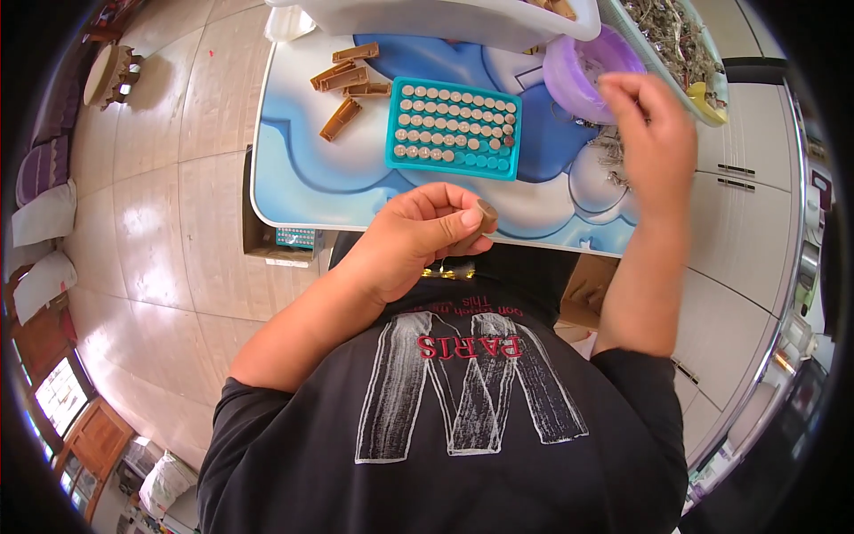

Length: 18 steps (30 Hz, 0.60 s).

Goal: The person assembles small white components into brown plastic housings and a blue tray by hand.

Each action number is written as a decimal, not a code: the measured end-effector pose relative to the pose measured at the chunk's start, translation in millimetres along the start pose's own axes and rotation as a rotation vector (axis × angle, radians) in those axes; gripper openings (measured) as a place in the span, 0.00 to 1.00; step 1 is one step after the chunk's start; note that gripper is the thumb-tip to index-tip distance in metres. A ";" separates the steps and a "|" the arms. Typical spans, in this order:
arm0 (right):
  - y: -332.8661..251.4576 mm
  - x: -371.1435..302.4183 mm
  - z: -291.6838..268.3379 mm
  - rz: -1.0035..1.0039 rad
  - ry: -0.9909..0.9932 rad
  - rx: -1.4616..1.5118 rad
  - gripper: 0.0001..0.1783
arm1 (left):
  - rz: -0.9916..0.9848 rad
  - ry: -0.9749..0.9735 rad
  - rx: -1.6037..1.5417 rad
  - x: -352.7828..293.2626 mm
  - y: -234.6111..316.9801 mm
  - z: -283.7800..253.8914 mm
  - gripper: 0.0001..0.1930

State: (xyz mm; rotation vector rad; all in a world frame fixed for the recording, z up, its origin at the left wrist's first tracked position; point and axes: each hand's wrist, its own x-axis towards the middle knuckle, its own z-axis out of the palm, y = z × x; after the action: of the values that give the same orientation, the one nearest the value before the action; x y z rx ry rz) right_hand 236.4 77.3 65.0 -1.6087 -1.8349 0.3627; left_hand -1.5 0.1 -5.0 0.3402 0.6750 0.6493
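Observation:
Close to the table's front edge, my left hand (pixel 407 238) pinches a small brown cylindrical piece (pixel 486 214) between thumb and fingers. My right hand (pixel 656 133) is raised over the right side of the table, beside a purple bowl (pixel 559 78). Its thumb and forefinger come together at the bowl's rim; whatever they hold, if anything, cannot be made out. Beyond my left hand lies a teal tray (pixel 422 165) with rows of round, light-topped pieces (pixel 440 114). Several slots at its near right corner hold none.
Several brown elongated pieces (pixel 342 78) lie left of the tray on the blue-and-white table (pixel 311 196). A white bin (pixel 427 20) stands at the back. Thin metal parts fill a pale container (pixel 672 36) at the far right; more (pixel 612 153) lie near the bowl. White cabinets (pixel 743 214) stand to the right.

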 end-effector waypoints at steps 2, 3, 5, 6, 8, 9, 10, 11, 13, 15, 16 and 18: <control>20.6 31.8 -5.3 -0.014 -0.126 -0.167 0.08 | -0.032 -0.021 -0.017 1.7 0.1 -1.3 0.11; 30.8 46.1 -2.3 -0.032 -0.255 -0.328 0.10 | -0.006 -0.004 -0.014 1.9 -0.9 1.1 0.11; 45.2 68.0 6.6 0.015 -0.420 -0.423 0.10 | 0.018 0.002 -0.020 2.5 -0.7 4.1 0.12; 51.8 77.4 9.9 0.065 -0.584 -0.518 0.12 | 0.018 -0.014 -0.011 3.9 -1.5 2.7 0.12; 71.6 87.4 29.4 0.214 -0.558 -0.353 0.13 | 0.005 0.023 0.000 3.6 -1.9 1.7 0.13; 80.6 88.1 33.4 0.366 -0.524 -0.191 0.14 | 0.007 0.028 0.001 4.0 -2.6 1.0 0.13; 75.3 89.2 35.6 0.363 -0.529 -0.189 0.14 | 0.010 0.033 -0.002 3.3 -2.1 0.0 0.13; 68.3 90.6 36.9 0.407 -0.549 -0.158 0.15 | 0.007 0.048 -0.003 2.4 -1.3 -0.8 0.13; 66.6 88.4 35.9 0.449 -0.570 -0.127 0.16 | 0.026 0.060 -0.006 2.5 -2.5 -2.5 0.13; 77.4 82.5 30.1 -0.004 -0.580 -0.414 0.15 | 0.019 0.060 0.009 0.7 -0.5 -3.4 0.13; 72.7 79.6 24.8 -0.003 -0.581 -0.415 0.15 | 0.001 0.074 0.008 0.7 0.1 -2.9 0.13; 57.6 73.7 2.5 0.170 -0.443 -0.398 0.13 | 0.013 0.061 0.018 4.0 -2.2 -2.3 0.13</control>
State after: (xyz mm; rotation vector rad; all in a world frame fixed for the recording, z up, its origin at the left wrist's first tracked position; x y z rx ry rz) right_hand 277.6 160.0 50.1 -2.0939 -2.2087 0.4828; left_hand 0.3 1.2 -9.6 0.3422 0.7378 0.6684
